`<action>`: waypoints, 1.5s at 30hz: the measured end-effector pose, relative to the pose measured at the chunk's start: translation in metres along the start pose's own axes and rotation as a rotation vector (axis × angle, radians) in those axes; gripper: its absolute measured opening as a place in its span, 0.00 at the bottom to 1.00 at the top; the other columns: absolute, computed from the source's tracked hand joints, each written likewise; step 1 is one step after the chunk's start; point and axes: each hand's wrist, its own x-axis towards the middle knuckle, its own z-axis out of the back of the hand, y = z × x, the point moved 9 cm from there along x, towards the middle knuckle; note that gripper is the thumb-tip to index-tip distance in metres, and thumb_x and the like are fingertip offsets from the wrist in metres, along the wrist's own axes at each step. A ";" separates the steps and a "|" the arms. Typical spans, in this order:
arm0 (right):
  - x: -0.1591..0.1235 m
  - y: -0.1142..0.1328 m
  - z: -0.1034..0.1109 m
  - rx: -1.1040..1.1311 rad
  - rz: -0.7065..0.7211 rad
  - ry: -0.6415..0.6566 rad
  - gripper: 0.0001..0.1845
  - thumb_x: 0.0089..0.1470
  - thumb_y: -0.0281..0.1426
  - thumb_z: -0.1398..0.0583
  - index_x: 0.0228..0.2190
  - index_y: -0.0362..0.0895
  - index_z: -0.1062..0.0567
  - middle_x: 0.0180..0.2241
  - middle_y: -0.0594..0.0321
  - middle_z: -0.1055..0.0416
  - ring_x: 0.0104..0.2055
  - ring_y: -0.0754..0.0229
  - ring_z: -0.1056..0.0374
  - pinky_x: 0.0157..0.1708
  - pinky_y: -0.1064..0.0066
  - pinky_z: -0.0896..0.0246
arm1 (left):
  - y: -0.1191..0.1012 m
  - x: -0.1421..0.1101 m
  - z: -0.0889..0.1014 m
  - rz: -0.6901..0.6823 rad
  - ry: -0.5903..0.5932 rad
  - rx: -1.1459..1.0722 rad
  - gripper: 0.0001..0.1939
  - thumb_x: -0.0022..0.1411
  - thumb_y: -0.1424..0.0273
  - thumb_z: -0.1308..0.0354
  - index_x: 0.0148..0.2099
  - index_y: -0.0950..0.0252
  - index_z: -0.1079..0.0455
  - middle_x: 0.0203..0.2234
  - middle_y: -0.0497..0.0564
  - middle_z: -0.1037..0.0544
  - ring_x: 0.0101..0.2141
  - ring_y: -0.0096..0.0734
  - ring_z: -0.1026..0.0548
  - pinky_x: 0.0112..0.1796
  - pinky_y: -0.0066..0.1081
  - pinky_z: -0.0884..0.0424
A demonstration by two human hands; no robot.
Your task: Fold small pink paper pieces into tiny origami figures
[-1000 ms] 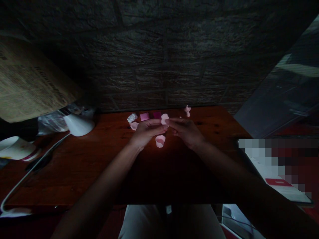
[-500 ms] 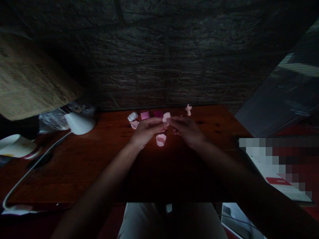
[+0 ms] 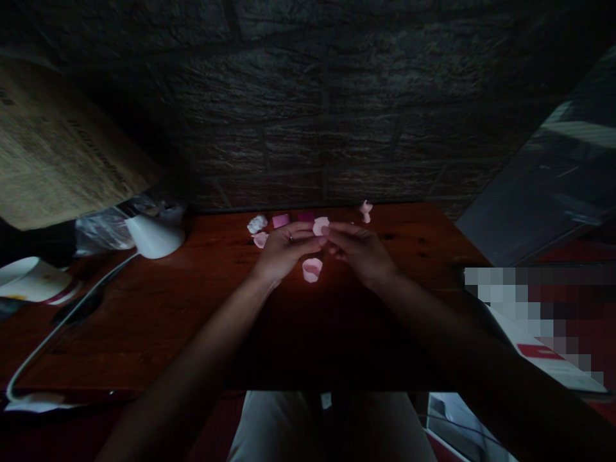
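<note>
Between my two hands is a thin pale pink piece (image 3: 321, 226), rounded like a clay petal. My left hand (image 3: 283, 252) pinches it from the left, fingers stretched behind and thumb in front. The fingers of my right hand (image 3: 360, 252) are closed on its right edge. Just below them on the table stands a small pink cup-shaped piece (image 3: 312, 270) with a wavy rim. Behind my left hand lie a curled pink piece (image 3: 260, 240), a crumpled white lump (image 3: 257, 223), a pink block (image 3: 281, 221) and a magenta block (image 3: 306, 217).
On the wooden table (image 3: 144, 321), a twisted pink piece (image 3: 366, 211) stands at the back right. At left are a white lamp base (image 3: 156, 236) with its cable, a paper cup (image 3: 33, 280) and a large paper shade (image 3: 67, 147). A stone wall (image 3: 289, 115) rises behind.
Both hands keep hold of the petal-like piece, which has turned slightly between the fingers. The whole view has shifted a little; the things on the table stay in place.
</note>
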 end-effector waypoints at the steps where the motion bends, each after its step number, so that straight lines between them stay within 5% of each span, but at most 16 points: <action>1: 0.000 -0.001 0.000 0.017 -0.008 0.002 0.15 0.44 0.41 0.27 0.34 0.48 0.16 0.28 0.65 0.23 0.28 0.65 0.33 0.28 0.71 0.40 | -0.001 0.000 0.001 -0.008 -0.009 0.003 0.18 0.51 0.69 0.26 0.45 0.67 0.20 0.38 0.55 0.14 0.39 0.36 0.17 0.47 0.39 0.22; 20: 0.000 0.020 -0.003 -0.215 0.203 0.042 0.18 0.47 0.47 0.29 0.32 0.45 0.18 0.31 0.62 0.22 0.26 0.65 0.33 0.28 0.69 0.35 | -0.011 -0.002 0.006 -0.040 -0.085 0.150 0.15 0.51 0.62 0.26 0.37 0.65 0.19 0.32 0.53 0.16 0.32 0.32 0.19 0.40 0.34 0.20; 30: 0.004 0.016 0.003 -0.210 0.108 0.063 0.14 0.47 0.42 0.28 0.31 0.45 0.18 0.25 0.65 0.24 0.26 0.64 0.32 0.30 0.69 0.34 | -0.013 0.001 0.001 -0.156 0.135 0.373 0.14 0.55 0.66 0.30 0.43 0.66 0.22 0.41 0.56 0.17 0.42 0.36 0.19 0.45 0.37 0.23; 36: 0.009 0.007 0.010 -0.161 0.061 0.045 0.12 0.43 0.37 0.27 0.31 0.46 0.19 0.28 0.63 0.21 0.30 0.61 0.26 0.34 0.66 0.28 | 0.007 -0.004 -0.006 -0.071 0.358 0.508 0.10 0.55 0.72 0.34 0.41 0.63 0.19 0.35 0.52 0.15 0.35 0.33 0.18 0.37 0.32 0.23; 41: 0.007 0.021 0.008 -0.216 0.182 0.054 0.10 0.43 0.36 0.28 0.30 0.47 0.17 0.31 0.63 0.18 0.32 0.61 0.26 0.33 0.66 0.29 | 0.004 -0.004 -0.004 -0.079 0.397 0.546 0.05 0.56 0.72 0.35 0.36 0.63 0.19 0.29 0.52 0.15 0.30 0.33 0.19 0.33 0.30 0.24; 45: 0.004 0.028 0.004 -0.220 0.234 0.089 0.10 0.44 0.37 0.29 0.31 0.49 0.16 0.35 0.62 0.17 0.34 0.60 0.25 0.34 0.66 0.29 | -0.004 -0.001 -0.001 -0.096 0.318 0.471 0.05 0.57 0.69 0.34 0.36 0.64 0.20 0.31 0.53 0.15 0.31 0.33 0.18 0.35 0.32 0.23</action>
